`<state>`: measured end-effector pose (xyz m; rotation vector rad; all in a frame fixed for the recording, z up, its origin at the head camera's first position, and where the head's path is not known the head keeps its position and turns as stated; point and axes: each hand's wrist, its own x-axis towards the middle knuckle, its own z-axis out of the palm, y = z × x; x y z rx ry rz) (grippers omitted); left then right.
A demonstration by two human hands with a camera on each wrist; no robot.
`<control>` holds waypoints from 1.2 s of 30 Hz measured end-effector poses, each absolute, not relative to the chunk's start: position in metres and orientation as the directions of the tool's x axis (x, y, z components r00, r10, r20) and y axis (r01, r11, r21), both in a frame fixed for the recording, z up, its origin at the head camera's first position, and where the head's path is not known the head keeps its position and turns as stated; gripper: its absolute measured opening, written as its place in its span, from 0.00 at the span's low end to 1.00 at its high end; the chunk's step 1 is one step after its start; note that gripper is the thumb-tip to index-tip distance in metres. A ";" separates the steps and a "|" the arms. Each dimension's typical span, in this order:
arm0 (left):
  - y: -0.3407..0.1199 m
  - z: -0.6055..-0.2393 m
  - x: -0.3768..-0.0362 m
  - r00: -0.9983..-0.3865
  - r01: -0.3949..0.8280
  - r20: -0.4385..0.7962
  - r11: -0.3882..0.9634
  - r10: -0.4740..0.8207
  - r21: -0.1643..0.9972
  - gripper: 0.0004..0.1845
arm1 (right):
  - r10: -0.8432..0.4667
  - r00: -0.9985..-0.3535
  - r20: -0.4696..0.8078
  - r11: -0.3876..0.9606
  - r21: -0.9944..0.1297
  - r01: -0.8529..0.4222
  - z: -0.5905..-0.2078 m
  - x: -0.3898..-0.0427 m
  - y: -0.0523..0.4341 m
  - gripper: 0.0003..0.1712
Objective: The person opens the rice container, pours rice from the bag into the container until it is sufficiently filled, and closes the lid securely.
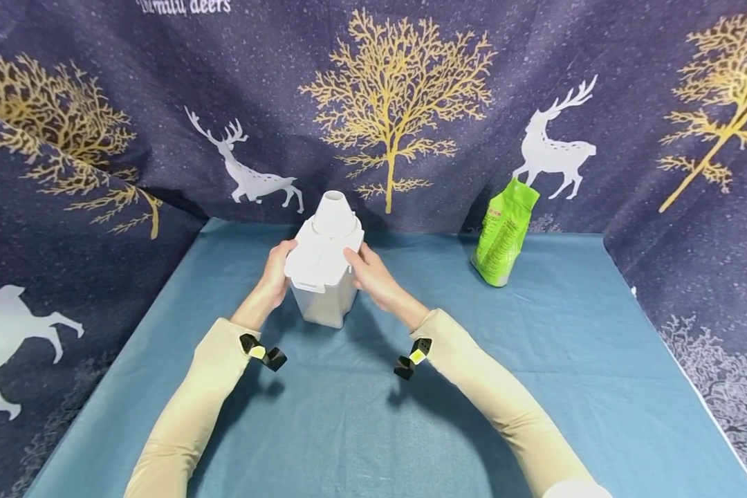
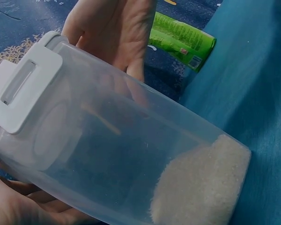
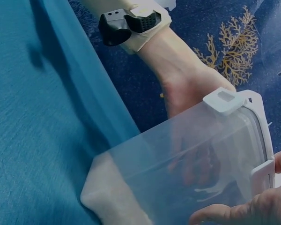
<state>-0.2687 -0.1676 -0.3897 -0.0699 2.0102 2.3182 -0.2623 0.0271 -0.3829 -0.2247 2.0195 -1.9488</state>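
Note:
A translucent storage container [image 1: 324, 304] with a white lid [image 1: 316, 261] is between my two hands, left of centre in the head view. A white cone-shaped cap [image 1: 334, 218] rises from the lid's far end. White rice [image 2: 201, 183] fills the bottom of the container in the left wrist view. My left hand [image 1: 277, 274] grips the container's left side near the lid. From the other side my right hand [image 1: 375, 278] holds it, thumb on the lid's edge. Lid clips [image 3: 225, 101] show in the right wrist view. Whether the base touches the table I cannot tell.
A green printed bag [image 1: 504, 232] stands leaning at the back right of the table. Blue cloth [image 1: 348, 429] covers the table. Behind it hangs a dark blue backdrop [image 1: 268, 83] with deer and golden trees.

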 end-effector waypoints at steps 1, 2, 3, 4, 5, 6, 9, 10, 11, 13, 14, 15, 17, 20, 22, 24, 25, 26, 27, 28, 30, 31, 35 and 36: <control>-0.167 -0.390 -0.268 -0.997 -0.082 -0.081 -0.142 0.017 0.986 0.23 | -0.335 -0.934 -0.123 0.056 -0.992 0.111 -0.383 -0.262 0.028 0.31; -0.166 -0.390 -0.268 -0.997 -0.079 -0.078 -0.143 0.014 0.987 0.23 | -0.337 -0.933 -0.125 0.056 -0.992 0.112 -0.383 -0.262 0.028 0.32; -0.166 -0.391 -0.268 -0.997 -0.077 -0.077 -0.145 0.007 0.986 0.23 | -0.339 -0.932 -0.127 0.055 -0.992 0.115 -0.383 -0.262 0.028 0.32; -0.165 -0.391 -0.268 -0.997 -0.077 -0.077 -0.145 0.006 0.987 0.22 | -0.341 -0.931 -0.128 0.055 -0.992 0.116 -0.383 -0.262 0.029 0.32; -0.165 -0.391 -0.267 -0.997 -0.078 -0.079 -0.143 0.000 0.987 0.22 | -0.341 -0.931 -0.130 0.057 -0.991 0.118 -0.382 -0.262 0.029 0.32; -0.164 -0.391 -0.266 -0.996 -0.082 -0.084 -0.137 -0.006 0.987 0.22 | -0.342 -0.930 -0.132 0.059 -0.991 0.119 -0.382 -0.261 0.030 0.32; -0.162 -0.390 -0.264 -0.995 -0.093 -0.096 -0.122 -0.019 0.988 0.22 | -0.345 -0.928 -0.140 0.075 -0.990 0.121 -0.381 -0.260 0.031 0.33; -0.162 -0.390 -0.263 -0.995 -0.093 -0.097 -0.120 -0.022 0.988 0.22 | -0.346 -0.928 -0.142 0.081 -0.989 0.121 -0.380 -0.259 0.032 0.33; -0.161 -0.390 -0.262 -0.995 -0.093 -0.097 -0.117 -0.028 0.989 0.22 | -0.347 -0.927 -0.142 0.087 -0.989 0.119 -0.380 -0.259 0.033 0.33; -0.159 -0.390 -0.261 -0.995 -0.089 -0.094 -0.116 -0.036 0.989 0.22 | -0.349 -0.927 -0.140 0.097 -0.989 0.113 -0.381 -0.258 0.034 0.33; -0.158 -0.390 -0.261 -0.995 -0.084 -0.089 -0.120 -0.040 0.989 0.22 | -0.347 -0.928 -0.137 0.107 -0.989 0.106 -0.380 -0.258 0.034 0.34; -0.157 -0.390 -0.260 -0.995 -0.079 -0.085 -0.125 -0.045 0.989 0.22 | -0.345 -0.929 -0.134 0.108 -0.989 0.102 -0.381 -0.258 0.035 0.33; -0.156 -0.390 -0.260 -0.995 -0.076 -0.084 -0.127 -0.053 0.989 0.22 | -0.344 -0.930 -0.132 0.112 -0.989 0.099 -0.381 -0.258 0.036 0.33; -0.153 -0.390 -0.258 -0.995 -0.073 -0.082 -0.142 -0.060 0.987 0.20 | -0.336 -0.932 -0.137 0.113 -0.988 0.104 -0.379 -0.258 0.038 0.32; -0.152 -0.390 -0.257 -0.995 -0.071 -0.080 -0.144 -0.062 0.987 0.20 | -0.332 -0.932 -0.147 0.102 -0.988 0.119 -0.379 -0.258 0.039 0.31; -0.151 -0.390 -0.256 -0.995 -0.068 -0.078 -0.147 -0.065 0.987 0.19 | -0.327 -0.932 -0.153 0.099 -0.987 0.127 -0.377 -0.257 0.039 0.30; -0.150 -0.390 -0.256 -0.995 -0.066 -0.077 -0.145 -0.070 0.987 0.19 | -0.325 -0.932 -0.157 0.098 -0.986 0.132 -0.377 -0.257 0.039 0.29; -0.149 -0.390 -0.255 -0.994 -0.066 -0.077 -0.140 -0.072 0.988 0.19 | -0.323 -0.932 -0.162 0.098 -0.986 0.137 -0.376 -0.257 0.040 0.29; -0.149 -0.391 -0.255 -0.994 -0.066 -0.077 -0.133 -0.075 0.989 0.19 | -0.323 -0.932 -0.166 0.098 -0.985 0.141 -0.376 -0.256 0.040 0.29; -0.148 -0.391 -0.254 -0.994 -0.068 -0.079 -0.128 -0.079 0.989 0.19 | -0.322 -0.932 -0.168 0.100 -0.985 0.143 -0.375 -0.256 0.040 0.29; -0.147 -0.390 -0.253 -0.993 -0.067 -0.077 -0.121 -0.085 0.990 0.18 | -0.321 -0.931 -0.172 0.104 -0.984 0.146 -0.375 -0.256 0.041 0.29; -0.146 -0.390 -0.253 -0.993 -0.066 -0.077 -0.121 -0.087 0.991 0.18 | -0.320 -0.932 -0.173 0.105 -0.984 0.147 -0.374 -0.255 0.041 0.29; -0.144 -0.391 -0.252 -0.993 -0.061 -0.073 -0.126 -0.091 0.990 0.17 | -0.319 -0.932 -0.170 0.101 -0.984 0.145 -0.374 -0.254 0.043 0.30; -0.144 -0.391 -0.252 -0.993 -0.060 -0.072 -0.125 -0.092 0.990 0.17 | -0.319 -0.933 -0.168 0.099 -0.985 0.144 -0.375 -0.254 0.044 0.30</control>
